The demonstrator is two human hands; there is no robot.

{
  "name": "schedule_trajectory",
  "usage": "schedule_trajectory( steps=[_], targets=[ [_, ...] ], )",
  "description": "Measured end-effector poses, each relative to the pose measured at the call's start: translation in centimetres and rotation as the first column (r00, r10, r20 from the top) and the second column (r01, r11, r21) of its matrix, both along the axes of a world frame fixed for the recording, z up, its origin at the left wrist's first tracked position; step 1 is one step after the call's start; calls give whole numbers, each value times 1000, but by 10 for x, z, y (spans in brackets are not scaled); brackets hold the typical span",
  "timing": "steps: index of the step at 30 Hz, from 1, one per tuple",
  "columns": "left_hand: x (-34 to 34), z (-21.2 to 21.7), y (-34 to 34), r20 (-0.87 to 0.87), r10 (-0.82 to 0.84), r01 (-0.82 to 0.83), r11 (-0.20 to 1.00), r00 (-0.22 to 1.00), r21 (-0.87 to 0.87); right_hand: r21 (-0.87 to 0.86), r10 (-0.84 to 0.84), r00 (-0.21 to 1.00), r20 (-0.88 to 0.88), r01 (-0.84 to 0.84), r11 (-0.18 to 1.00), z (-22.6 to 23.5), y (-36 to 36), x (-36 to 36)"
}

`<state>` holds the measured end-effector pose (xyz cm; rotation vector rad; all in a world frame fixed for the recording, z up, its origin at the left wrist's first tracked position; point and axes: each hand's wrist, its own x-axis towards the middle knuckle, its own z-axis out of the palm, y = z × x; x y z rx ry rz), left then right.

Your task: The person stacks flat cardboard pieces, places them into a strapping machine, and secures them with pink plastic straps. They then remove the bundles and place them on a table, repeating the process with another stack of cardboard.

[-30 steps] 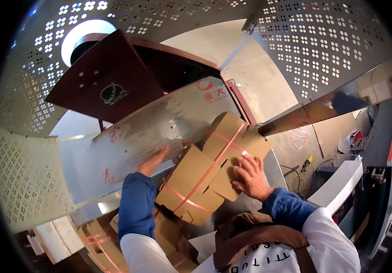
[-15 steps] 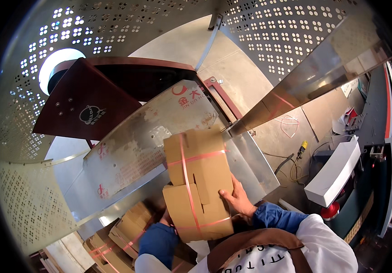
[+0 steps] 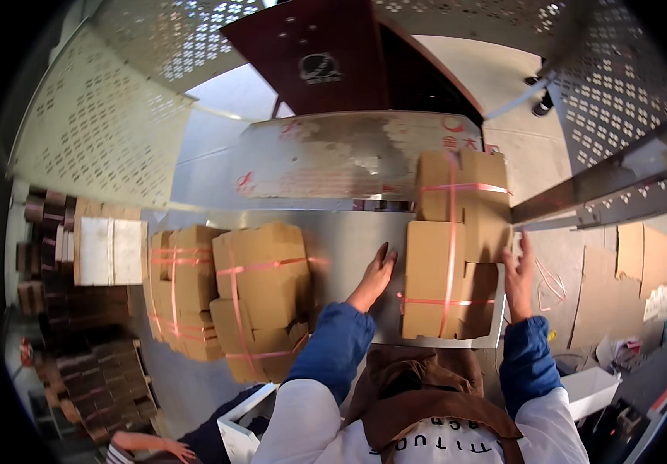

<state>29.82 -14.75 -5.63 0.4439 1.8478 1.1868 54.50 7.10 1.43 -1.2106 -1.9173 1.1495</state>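
A bundle of flat folded cardboard boxes (image 3: 436,259), tied with pink strapping, lies on the right part of the metal tabletop (image 3: 349,236). My left hand (image 3: 376,280) is off the bundle, to its left, with fingers spread over the metal. At the bundle's right edge, my right hand (image 3: 519,277) has its fingers stretched out and apart; whether it still touches the cardboard I cannot tell. Two similar strapped bundles stand to the left: a nearer one (image 3: 268,267) and, beyond its left side, another one (image 3: 186,282).
Behind the tabletop is a worn metal plate (image 3: 333,158) below a dark red machine cover (image 3: 310,58). Perforated guards (image 3: 105,116) curve around. Stacked brown cartons (image 3: 105,387) are at far left. Another person's arm (image 3: 152,443) shows at the lower left. Cardboard sheets (image 3: 608,290) lie on the right.
Both hands were on the bundle. Now it lies on the tabletop and my left hand has come away from it. The view has turned left, showing more of the other bundles.
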Motion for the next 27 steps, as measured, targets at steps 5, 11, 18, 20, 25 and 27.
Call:
schedule_trajectory(
  steps=[5, 11, 18, 20, 25, 27],
  targets=[
    [-54, 132, -175, -848, 141, -242, 970, 511, 16, -58, 335, 940, -58, -338, 939, 81, -100, -47],
    [-91, 114, -399, -454, 447, -536, 840, 771, -82, -626, 920, 391, -23, -723, 292, -5, -307, -138],
    [-99, 89, -391, -40, 444, -445, 895, 895, -22, -749, 835, 549, -34, -567, 342, 5, -380, -180],
    [-104, 90, -351, -62, 404, -402, 915, 913, 41, -584, 730, 683, -10, -597, 550, -2, -368, -167],
    [-111, 87, -237, -4, 307, -305, 946, 952, 109, -519, 481, 870, 106, -365, 773, -7, -316, -146],
    [-106, 77, -196, 53, 278, -283, 946, 959, 157, -487, 352, 934, 67, -277, 828, -23, -296, -132]
  ],
)
